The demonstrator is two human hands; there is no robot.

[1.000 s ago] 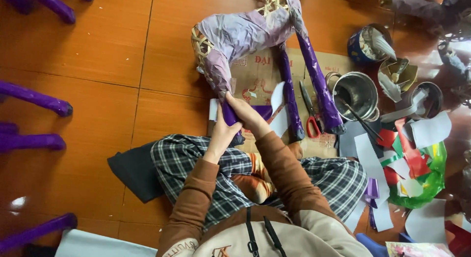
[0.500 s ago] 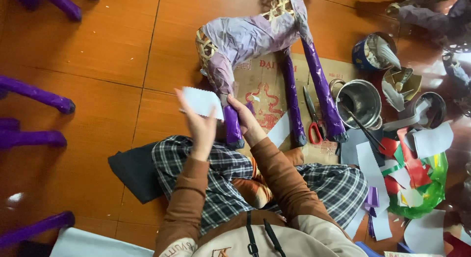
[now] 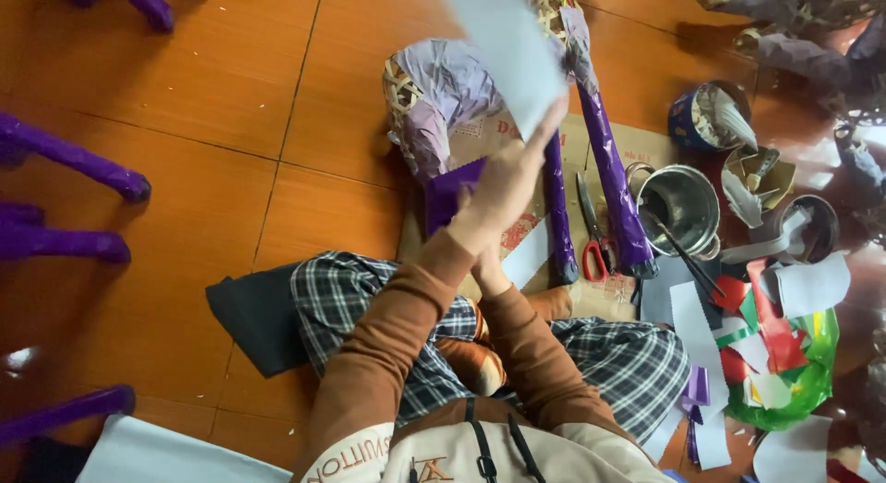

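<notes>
My left hand (image 3: 506,186) is raised toward the camera and pinches a pale grey-white paper sheet (image 3: 506,49) by its lower edge. My right hand (image 3: 482,262) is mostly hidden behind my left forearm, low by the purple-wrapped front leg (image 3: 449,195) of a woven animal figure (image 3: 443,86). Whether it grips anything cannot be seen. The figure lies on a cardboard sheet (image 3: 637,151); its body is covered in lilac paper and two long legs (image 3: 614,188) are wrapped in purple.
Red-handled scissors (image 3: 595,252), a metal pot (image 3: 683,202) with a brush, a blue tin (image 3: 706,119) and small bowls sit to the right. Paper scraps (image 3: 701,335) and a green bag (image 3: 803,381) lie at lower right. Purple chair legs (image 3: 74,155) stand at left.
My left hand has lifted the paper sheet from beside the figure's front leg up high toward the camera. My right hand has stayed low by the leg.
</notes>
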